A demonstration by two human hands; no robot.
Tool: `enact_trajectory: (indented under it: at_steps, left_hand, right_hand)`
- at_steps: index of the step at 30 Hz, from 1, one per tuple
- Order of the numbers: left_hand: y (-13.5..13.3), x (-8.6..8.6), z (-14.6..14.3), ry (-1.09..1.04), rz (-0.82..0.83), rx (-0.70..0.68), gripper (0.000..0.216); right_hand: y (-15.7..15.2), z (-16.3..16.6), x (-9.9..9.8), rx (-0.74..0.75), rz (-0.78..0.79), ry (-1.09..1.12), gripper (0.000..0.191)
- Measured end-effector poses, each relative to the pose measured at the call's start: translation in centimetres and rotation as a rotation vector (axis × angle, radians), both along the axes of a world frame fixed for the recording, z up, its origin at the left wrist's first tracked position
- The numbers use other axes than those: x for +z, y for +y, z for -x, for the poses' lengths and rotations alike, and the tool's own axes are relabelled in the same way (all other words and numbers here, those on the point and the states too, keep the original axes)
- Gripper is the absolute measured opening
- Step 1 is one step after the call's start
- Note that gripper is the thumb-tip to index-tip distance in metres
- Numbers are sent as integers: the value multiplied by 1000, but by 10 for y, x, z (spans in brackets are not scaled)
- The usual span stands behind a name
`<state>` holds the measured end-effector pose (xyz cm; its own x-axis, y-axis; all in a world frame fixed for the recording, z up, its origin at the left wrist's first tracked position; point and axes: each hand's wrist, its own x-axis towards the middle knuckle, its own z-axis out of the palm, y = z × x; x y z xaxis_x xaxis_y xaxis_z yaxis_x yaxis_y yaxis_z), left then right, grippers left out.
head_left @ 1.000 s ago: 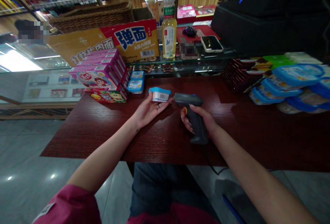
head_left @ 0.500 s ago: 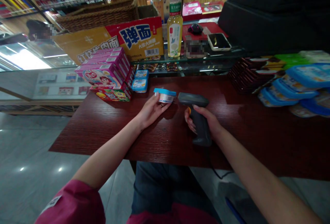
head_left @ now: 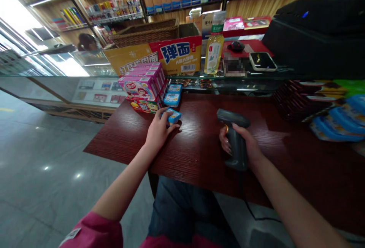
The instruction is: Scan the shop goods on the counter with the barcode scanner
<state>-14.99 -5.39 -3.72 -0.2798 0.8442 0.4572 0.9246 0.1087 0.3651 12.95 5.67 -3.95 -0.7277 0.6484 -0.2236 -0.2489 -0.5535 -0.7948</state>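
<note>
My left hand (head_left: pixel 160 127) grips a small plastic tub with a blue lid (head_left: pixel 174 116), lid up, just above the dark wooden table (head_left: pixel 194 149). Behind it sit similar blue-lidded tubs (head_left: pixel 172 99), beside a stack of pink boxes (head_left: pixel 144 84) on a red and green box (head_left: pixel 144 105). My right hand (head_left: pixel 238 141) is wrapped round the handle of a dark grey barcode scanner (head_left: pixel 234 118). Its head points left and forward, apart from the tub, and its cable runs down past the table's front edge.
Dark packets (head_left: pixel 298 97) and more blue-lidded tubs (head_left: pixel 342 122) are piled at the right. Beyond, a glass counter carries a drink bottle (head_left: pixel 214 46), a phone (head_left: pixel 262 61), a mouse (head_left: pixel 236 46) and a noodle carton (head_left: pixel 179 56). A person (head_left: pixel 87 42) is at the far left.
My left hand has carried the tub left, toward the other tubs, and turned its lid upward. The scanner stays in my right hand, now farther from the tub. The view has shifted left.
</note>
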Motion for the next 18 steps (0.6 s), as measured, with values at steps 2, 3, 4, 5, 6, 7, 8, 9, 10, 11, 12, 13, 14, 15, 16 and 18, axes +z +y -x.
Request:
enact_trajectory:
  at_steps: [2,3,4,5,6,7,8,9,10,11,12,13,14,15,16,18]
  left_hand:
    - [-12,-2,3,73,110,-29,55]
    - [-18,-3,4,100,142,-42,57]
    - [-23,-3,5,117,156,-51,57]
    - [-27,-3,6,122,152,-57,56]
    - [-30,-3,7,114,130,-64,53]
    - [-31,-2,8,94,99,-75,51]
    - [-30,-2,10,65,67,-90,48]
    - [-27,-1,12,30,42,-110,45]
    - [-23,-1,14,-8,29,-133,44]
    - [-17,-1,16,-42,28,-150,43]
    - [-12,-1,18,-71,35,-158,43]
    - [-6,-1,21,-94,41,-155,44]
    - [-2,-1,23,-112,46,-151,45]
    - [2,-1,24,-125,50,-151,46]
    - [5,-1,26,-132,54,-155,47]
    - [7,0,29,-125,73,-172,49]
  right_hand:
    - [0,0,1,0,-15,2,39]
    - [0,0,2,1,-25,6,39]
    - [0,0,2,3,-34,11,38]
    - [0,0,2,6,-42,16,38]
    - [0,0,2,8,-48,18,38]
    - [0,0,2,9,-51,16,37]
    - [0,0,2,13,-53,9,37]
    - [0,0,1,17,-55,1,37]
    - [1,0,1,20,-57,-7,37]
    - [1,-1,0,22,-59,-13,37]
    - [1,-1,0,20,-60,-14,37]
    - [1,-1,1,14,-62,-11,37]
    - [1,-1,1,9,-63,-6,37]
    - [1,-1,1,6,-66,-2,37]
    - [1,-1,2,6,-68,-1,38]
    - [1,-1,2,11,-74,-3,39]
